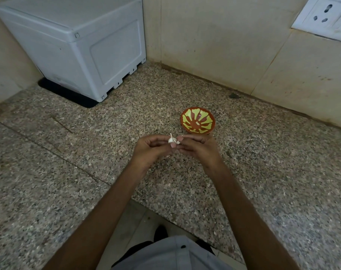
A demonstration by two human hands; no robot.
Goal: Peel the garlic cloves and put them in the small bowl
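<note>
Garlic is pinched stem-up by left hand above the counter, its skin is plucked by right hand, and bowl is found just beyond, nearer the right.

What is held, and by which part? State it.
The garlic: the left hand pinches its lower part, the right hand pinches its right side.
</note>
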